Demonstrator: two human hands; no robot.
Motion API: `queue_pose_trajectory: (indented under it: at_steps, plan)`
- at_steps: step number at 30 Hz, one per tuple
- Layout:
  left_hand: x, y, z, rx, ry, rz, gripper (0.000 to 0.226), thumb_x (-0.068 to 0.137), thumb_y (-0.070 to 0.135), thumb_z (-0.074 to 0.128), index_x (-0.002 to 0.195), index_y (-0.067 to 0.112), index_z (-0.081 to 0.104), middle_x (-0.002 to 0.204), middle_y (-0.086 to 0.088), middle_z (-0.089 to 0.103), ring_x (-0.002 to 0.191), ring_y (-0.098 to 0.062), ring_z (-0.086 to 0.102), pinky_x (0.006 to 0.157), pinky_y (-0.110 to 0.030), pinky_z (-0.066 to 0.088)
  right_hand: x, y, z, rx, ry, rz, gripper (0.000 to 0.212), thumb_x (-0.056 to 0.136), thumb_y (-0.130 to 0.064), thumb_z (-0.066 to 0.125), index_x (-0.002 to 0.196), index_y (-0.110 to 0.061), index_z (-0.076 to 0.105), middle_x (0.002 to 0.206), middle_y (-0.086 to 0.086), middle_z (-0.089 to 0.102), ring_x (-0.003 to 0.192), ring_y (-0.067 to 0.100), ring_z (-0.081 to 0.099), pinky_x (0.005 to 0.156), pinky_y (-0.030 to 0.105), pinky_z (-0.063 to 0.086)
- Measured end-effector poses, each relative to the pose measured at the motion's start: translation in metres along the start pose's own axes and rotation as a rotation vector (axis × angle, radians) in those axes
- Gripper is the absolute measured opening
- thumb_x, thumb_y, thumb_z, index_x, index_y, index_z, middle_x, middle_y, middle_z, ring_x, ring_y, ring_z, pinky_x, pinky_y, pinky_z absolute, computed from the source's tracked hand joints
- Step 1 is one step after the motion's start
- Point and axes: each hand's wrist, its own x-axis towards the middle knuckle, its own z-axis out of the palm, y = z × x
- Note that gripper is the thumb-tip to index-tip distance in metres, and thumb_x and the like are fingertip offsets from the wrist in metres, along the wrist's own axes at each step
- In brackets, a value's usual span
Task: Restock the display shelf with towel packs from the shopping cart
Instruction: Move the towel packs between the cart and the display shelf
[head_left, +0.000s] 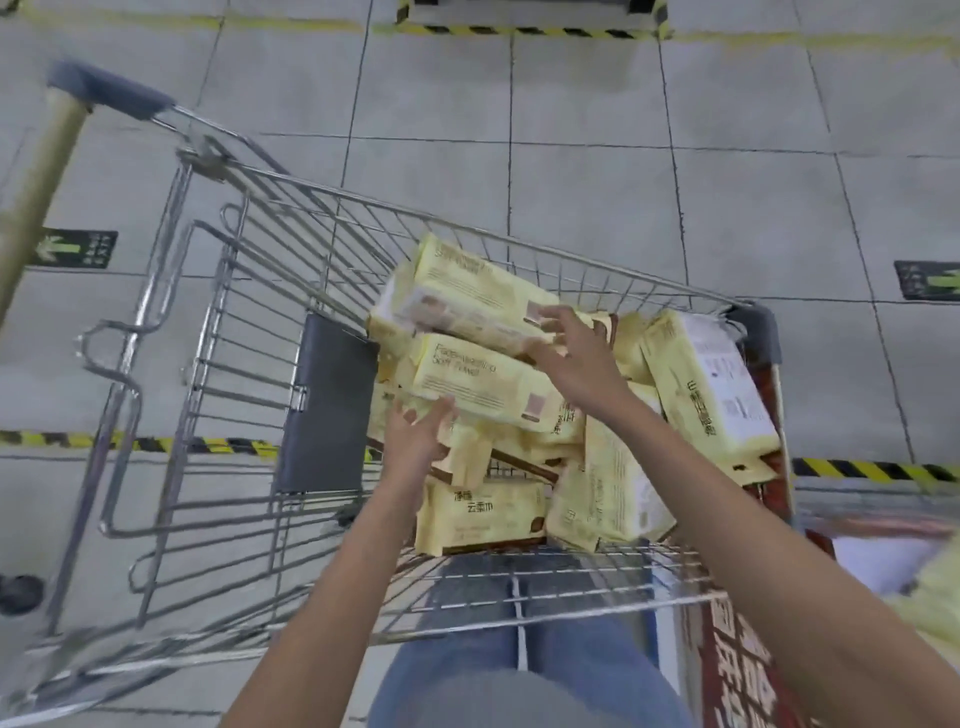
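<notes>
A wire shopping cart stands in front of me, its right half piled with several pale yellow towel packs. My right hand reaches over the pile and its fingers rest on the near end of the top pack. Just below lies a second pack printed "Soft Towel". My left hand is under the near edge of that second pack, fingers spread and touching it. Neither hand has clearly closed around a pack. More packs lean against the cart's right end.
The cart's grey child-seat flap stands left of the pile. A red display base with yellow packs on it is at the lower right. Yellow-black floor tape crosses the tiled floor. My jeans show under the cart.
</notes>
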Motion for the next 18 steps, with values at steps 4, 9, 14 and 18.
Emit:
queue_pose_trajectory:
  at_steps: [4,9,14,18]
  plan:
    - [0.048,-0.006,0.008,-0.117,0.118,-0.065,0.104,0.071,0.038,0.079,0.151,0.018,0.016,0.15,-0.006,0.037,0.132,-0.024,0.041,0.104,-0.039,0.036,0.066,0.014,0.016,-0.199,-0.043,-0.074,0.056,0.094,-0.032,0.053,0.143,-0.015,0.033,0.146,0.005,0.038,0.13,0.02,0.041,0.095,0.025,0.032]
    - [0.076,-0.019,0.018,-0.26,0.123,-0.059,0.114,0.055,0.043,0.087,0.147,0.03,0.021,0.149,-0.006,0.037,0.129,-0.024,0.045,0.107,-0.044,0.039,0.11,0.036,0.04,-0.405,-0.111,-0.163,0.069,0.085,-0.024,0.061,0.144,-0.01,0.028,0.149,0.012,0.029,0.138,0.028,0.025,0.113,0.04,0.025]
    - [0.09,-0.026,0.029,-0.373,0.082,-0.035,0.127,0.039,0.053,0.081,0.148,0.032,0.019,0.142,-0.003,0.048,0.124,-0.018,0.052,0.101,-0.037,0.045,0.125,0.045,0.053,-0.482,0.009,-0.2,0.089,0.073,-0.031,0.072,0.146,-0.011,0.026,0.144,0.013,0.036,0.134,0.028,0.032,0.111,0.037,0.027]
    - [0.097,-0.026,0.032,-0.38,-0.004,-0.017,0.127,0.045,0.05,0.087,0.15,0.025,0.019,0.135,-0.007,0.056,0.121,-0.021,0.056,0.105,-0.046,0.042,0.13,0.048,0.057,-0.519,0.051,-0.196,0.099,0.066,-0.041,0.079,0.145,-0.014,0.027,0.137,0.013,0.042,0.129,0.03,0.037,0.109,0.041,0.028]
